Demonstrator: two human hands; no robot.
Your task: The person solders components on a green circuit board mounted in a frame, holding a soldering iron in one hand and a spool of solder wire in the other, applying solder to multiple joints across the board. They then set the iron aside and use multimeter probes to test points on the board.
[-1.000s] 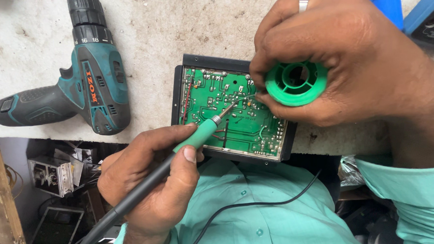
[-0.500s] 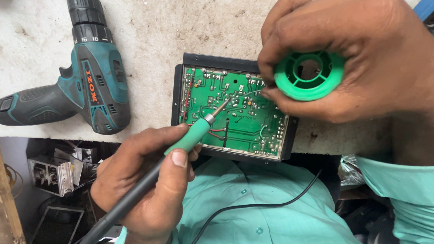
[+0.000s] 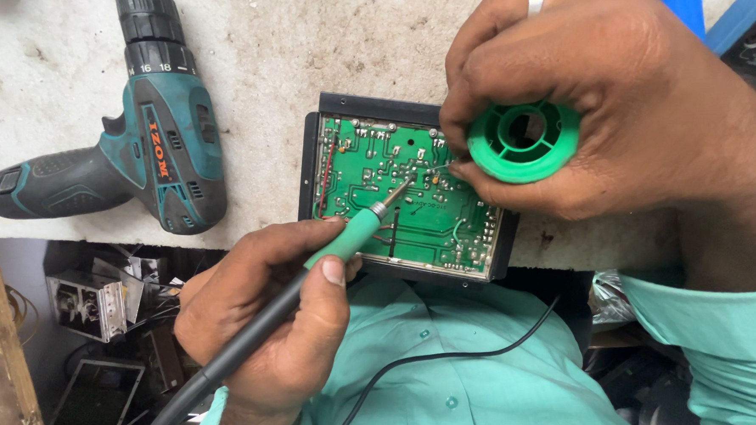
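Left hand [image 3: 262, 326] fingers are clamped on the soldering iron [image 3: 343, 241], right hand [image 3: 603, 112] pinching the green solder spool [image 3: 524, 142]. Circuit board [image 3: 396, 196] sits between them; I'd brace both wrists, touching only 1 joint.

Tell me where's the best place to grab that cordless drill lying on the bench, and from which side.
Probably by the dark handle of the drill. It lies flat on its side, handle angled toward the lower left near the bench edge, with open surface around it. Come from the left or above and wrap the handle; the chuck end points away.
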